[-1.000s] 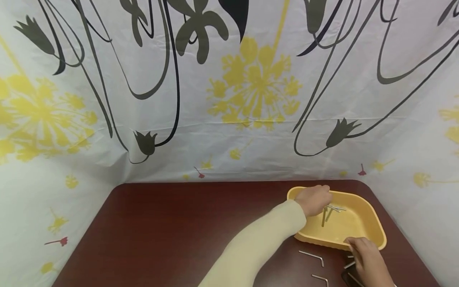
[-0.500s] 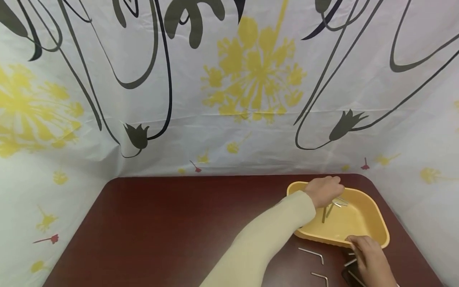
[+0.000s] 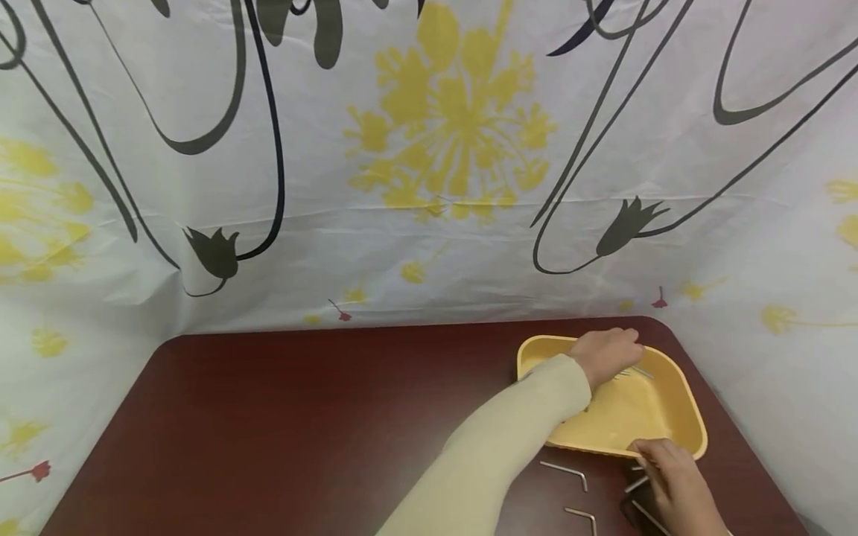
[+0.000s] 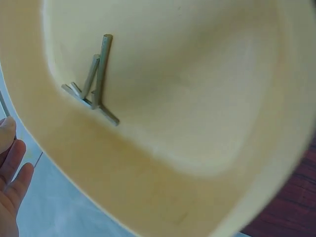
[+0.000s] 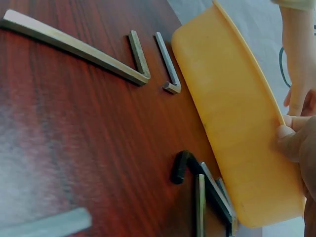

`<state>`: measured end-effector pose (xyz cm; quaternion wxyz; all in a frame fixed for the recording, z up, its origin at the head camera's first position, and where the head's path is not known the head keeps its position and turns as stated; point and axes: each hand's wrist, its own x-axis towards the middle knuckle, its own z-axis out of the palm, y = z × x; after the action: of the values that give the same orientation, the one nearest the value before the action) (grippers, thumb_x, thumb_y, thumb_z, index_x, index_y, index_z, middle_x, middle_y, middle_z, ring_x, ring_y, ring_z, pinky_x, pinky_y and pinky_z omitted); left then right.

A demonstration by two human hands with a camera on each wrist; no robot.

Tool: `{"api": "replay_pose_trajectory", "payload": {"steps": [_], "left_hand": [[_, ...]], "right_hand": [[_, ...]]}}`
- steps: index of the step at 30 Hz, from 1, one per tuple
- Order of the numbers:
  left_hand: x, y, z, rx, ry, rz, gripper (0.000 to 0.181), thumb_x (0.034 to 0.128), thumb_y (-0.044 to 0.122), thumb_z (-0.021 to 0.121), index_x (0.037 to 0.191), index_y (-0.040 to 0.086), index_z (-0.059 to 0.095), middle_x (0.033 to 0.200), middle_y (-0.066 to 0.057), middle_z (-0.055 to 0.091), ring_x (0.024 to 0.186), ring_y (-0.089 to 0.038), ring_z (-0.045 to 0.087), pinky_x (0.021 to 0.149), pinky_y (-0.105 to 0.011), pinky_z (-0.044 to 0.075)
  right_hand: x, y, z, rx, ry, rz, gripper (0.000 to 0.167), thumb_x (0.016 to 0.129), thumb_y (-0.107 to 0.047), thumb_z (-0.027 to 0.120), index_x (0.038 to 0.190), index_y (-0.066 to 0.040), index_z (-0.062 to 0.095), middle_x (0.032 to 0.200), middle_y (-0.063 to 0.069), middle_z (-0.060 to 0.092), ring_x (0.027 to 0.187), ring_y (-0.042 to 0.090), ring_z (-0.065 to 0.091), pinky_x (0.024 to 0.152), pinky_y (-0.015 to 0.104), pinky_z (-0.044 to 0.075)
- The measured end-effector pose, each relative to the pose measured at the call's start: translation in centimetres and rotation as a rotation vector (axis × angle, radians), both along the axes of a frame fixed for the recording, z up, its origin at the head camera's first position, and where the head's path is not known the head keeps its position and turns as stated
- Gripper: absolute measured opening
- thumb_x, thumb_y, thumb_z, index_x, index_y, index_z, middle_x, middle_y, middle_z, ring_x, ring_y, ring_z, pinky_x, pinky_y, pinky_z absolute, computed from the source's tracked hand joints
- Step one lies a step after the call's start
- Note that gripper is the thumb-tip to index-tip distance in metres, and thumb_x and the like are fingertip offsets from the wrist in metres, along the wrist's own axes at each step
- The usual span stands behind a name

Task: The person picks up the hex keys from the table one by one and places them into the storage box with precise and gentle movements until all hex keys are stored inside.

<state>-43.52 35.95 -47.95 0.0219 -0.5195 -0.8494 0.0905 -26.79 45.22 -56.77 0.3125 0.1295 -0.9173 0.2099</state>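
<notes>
A yellow plastic tray (image 3: pixel 653 420) stands at the right of the table. My right hand (image 3: pixel 673 476) pinches its near rim, with the thumb (image 5: pixel 289 140) on the outer wall. Over the far side of the tray my left hand (image 3: pixel 606 353) reaches in its cream sleeve, and its fingertips are hidden from the head view. In the left wrist view the left fingers (image 4: pixel 17 185) are bent beyond the rim; a thin dark line meets the thumb, and I cannot tell whether it is held. Several hex keys (image 4: pixel 102 69) lie crossed in the tray.
Two L-shaped hex keys (image 3: pixel 566 469) (image 3: pixel 583 514) lie on the dark red table (image 3: pixel 302 439) before the tray. A black bent piece (image 5: pixel 182 168) and silver keys (image 5: pixel 200 202) lie beside the right hand. A patterned curtain (image 3: pixel 302 186) hangs behind the table.
Over the last second, my left hand has shifted rightward over the tray, covering more of the keys inside. The right hand stays at the near rim. The head view has tilted and turned slightly.
</notes>
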Motion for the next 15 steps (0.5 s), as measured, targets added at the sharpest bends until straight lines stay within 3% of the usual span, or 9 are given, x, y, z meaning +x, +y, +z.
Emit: {"api": "replay_pose_trajectory", "payload": {"steps": [7,15], "left_hand": [[0.0,1.6,-1.2,-0.052,0.007,-0.066,0.024,0.0963,0.018,0.044,0.107,0.033,0.059,0.108,0.012,0.049,0.086,0.0,0.044,0.069,-0.01,0.039],[-0.4,2.1,-3.1,-0.079,0.083,-0.144,0.02,0.0985,0.018,0.042,0.095,0.033,0.056,0.093,0.018,0.05,0.079,0.002,0.036,0.064,-0.01,0.026]], "right_hand": [[-0.3,0.1,0.2,0.019,0.008,-0.004,0.051,0.092,-0.042,0.03,0.085,-0.003,0.062,0.076,0.003,0.056,0.072,0.012,0.048,0.066,0.023,0.034],[-0.3,0.1,0.2,0.027,-0.005,0.0,0.051,0.092,-0.041,0.03,0.086,-0.001,0.062,0.079,0.005,0.057,0.075,0.012,0.047,0.069,0.025,0.035]]}}
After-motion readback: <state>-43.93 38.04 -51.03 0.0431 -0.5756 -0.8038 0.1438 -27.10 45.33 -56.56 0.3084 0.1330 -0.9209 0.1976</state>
